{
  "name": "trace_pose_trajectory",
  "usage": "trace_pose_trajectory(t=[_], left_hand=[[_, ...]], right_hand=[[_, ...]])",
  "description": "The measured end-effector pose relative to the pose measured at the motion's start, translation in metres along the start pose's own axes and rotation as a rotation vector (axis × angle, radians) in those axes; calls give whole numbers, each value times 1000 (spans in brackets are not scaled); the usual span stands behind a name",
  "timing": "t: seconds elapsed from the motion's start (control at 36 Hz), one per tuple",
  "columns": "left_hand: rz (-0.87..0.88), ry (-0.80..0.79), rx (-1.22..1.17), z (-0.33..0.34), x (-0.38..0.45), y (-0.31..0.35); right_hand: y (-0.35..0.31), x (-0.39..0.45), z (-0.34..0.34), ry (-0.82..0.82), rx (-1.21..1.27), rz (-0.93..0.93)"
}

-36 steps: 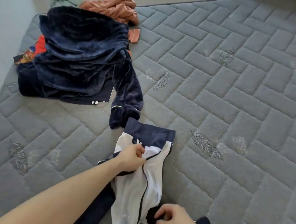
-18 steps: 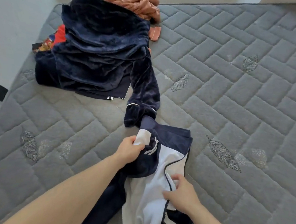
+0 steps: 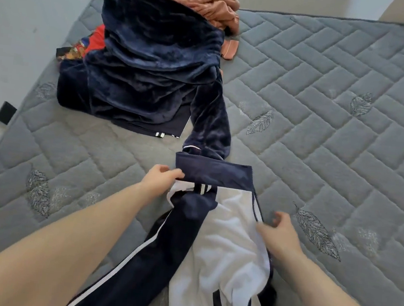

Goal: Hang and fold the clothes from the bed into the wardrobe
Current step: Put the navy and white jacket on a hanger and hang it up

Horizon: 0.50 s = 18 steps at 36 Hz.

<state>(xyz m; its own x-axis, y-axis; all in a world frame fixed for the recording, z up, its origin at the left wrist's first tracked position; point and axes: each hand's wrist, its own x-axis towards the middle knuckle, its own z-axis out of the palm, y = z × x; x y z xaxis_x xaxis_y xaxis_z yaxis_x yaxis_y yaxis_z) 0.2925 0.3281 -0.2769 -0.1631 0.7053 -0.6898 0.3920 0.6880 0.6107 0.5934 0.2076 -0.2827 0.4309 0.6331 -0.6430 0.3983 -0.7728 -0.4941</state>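
Pinching the navy-and-white jacket [image 3: 223, 229] collar, the left hand [image 3: 160, 182] holds it on the mattress [image 3: 320, 139]; the right hand [image 3: 279, 232], fingers loose, hovers at three o'clock of its zip edge.

This is looking like a bedroom in a home. A grey quilted mattress [image 3: 325, 95] is filling the view, and a pile of clothes [image 3: 150, 66] is lying on it beside a plain wall [image 3: 32, 13].

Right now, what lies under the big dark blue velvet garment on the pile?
Under the dark blue velvet garment, a red patterned cloth sticks out at its left edge. How far it reaches underneath is covered.
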Motion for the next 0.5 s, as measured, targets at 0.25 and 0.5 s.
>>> trace_pose_trajectory(t=[0.25, 0.5], left_hand=[[379, 12, 57, 29, 2, 20], [582, 180, 345, -11, -27, 50]], right_hand=[[-83, 51, 35, -132, 156, -117], [-101, 39, -12, -268, 252, -110]])
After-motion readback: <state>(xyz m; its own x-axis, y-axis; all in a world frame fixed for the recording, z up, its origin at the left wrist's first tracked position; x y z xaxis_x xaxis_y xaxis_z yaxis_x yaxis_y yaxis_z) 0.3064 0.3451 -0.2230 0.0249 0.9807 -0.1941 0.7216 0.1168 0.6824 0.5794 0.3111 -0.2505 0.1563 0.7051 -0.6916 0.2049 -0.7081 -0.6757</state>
